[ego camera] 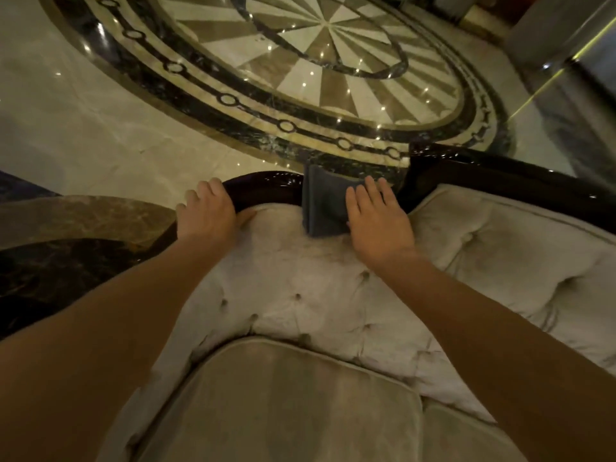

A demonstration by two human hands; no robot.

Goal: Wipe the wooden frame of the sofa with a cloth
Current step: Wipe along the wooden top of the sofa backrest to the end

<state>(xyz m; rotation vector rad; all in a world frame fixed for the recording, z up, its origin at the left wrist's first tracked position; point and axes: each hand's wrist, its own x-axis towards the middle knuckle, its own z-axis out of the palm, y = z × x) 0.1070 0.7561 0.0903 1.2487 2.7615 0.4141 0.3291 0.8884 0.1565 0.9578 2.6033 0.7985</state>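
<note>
The sofa's dark glossy wooden frame (266, 185) runs along the top of its tufted cream backrest (300, 288). A folded dark blue-grey cloth (321, 201) is draped over the frame near the middle. My right hand (378, 218) lies flat with fingers together, pressing the cloth's right side against the frame and padding. My left hand (208, 211) curls over the frame's curved left end, gripping the wood. A higher stretch of the frame (500, 181) continues to the right.
A beige seat cushion (283, 405) lies below my arms. A dark marble side table (66, 248) stands at the left. Beyond the sofa is polished marble floor with a round inlaid medallion (300, 78). A shiny metallic column (566, 45) stands at the far right.
</note>
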